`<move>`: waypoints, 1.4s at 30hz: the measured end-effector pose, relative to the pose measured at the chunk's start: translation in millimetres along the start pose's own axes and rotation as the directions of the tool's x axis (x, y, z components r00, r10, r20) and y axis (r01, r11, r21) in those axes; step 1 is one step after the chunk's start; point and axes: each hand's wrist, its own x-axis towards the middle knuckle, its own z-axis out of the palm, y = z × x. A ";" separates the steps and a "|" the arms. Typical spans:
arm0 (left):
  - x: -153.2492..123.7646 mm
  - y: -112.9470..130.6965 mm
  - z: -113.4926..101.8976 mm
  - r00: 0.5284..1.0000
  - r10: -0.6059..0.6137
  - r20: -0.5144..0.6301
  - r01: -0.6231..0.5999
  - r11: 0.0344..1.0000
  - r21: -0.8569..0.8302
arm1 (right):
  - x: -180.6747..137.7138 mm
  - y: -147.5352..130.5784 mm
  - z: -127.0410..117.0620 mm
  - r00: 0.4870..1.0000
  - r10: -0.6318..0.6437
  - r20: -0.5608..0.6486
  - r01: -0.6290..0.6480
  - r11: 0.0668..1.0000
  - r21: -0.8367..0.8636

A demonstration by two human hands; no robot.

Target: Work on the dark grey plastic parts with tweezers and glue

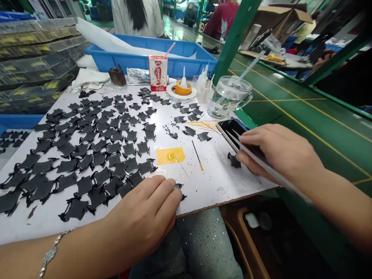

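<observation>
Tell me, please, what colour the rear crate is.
The rear crate is blue in the head view.

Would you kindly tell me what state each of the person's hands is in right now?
Left hand: fingers curled at a small black piece, grip unclear.
Right hand: closed, holding a long metal strip.

Colours logged: matte black notched sheet pieces (129,149) on white worktop (203,190); yellow paper square (170,155); bright blue plastic crate (174,58); red-and-white drink carton (158,72); orange tape roll (183,88); clear glass mug (228,97), star-patterned print; green floor (305,128), yellow lines.
</observation>
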 end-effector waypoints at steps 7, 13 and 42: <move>-0.1 -3.8 -2.4 0.994 0.036 0.108 -0.039 0.999 0.024 | 12.1 -48.2 14.1 0.803 0.376 0.462 -0.586 0.358 0.727; 7.1 -2.2 -15.9 0.983 0.041 0.179 -0.054 0.996 0.070 | -5.1 -69.7 34.0 0.646 0.257 0.719 -0.697 -0.184 0.693; -0.2 -4.4 -15.8 0.973 -0.006 0.230 -0.002 0.999 0.034 | 3.6 -73.8 39.5 0.715 0.247 0.654 -0.689 0.094 0.718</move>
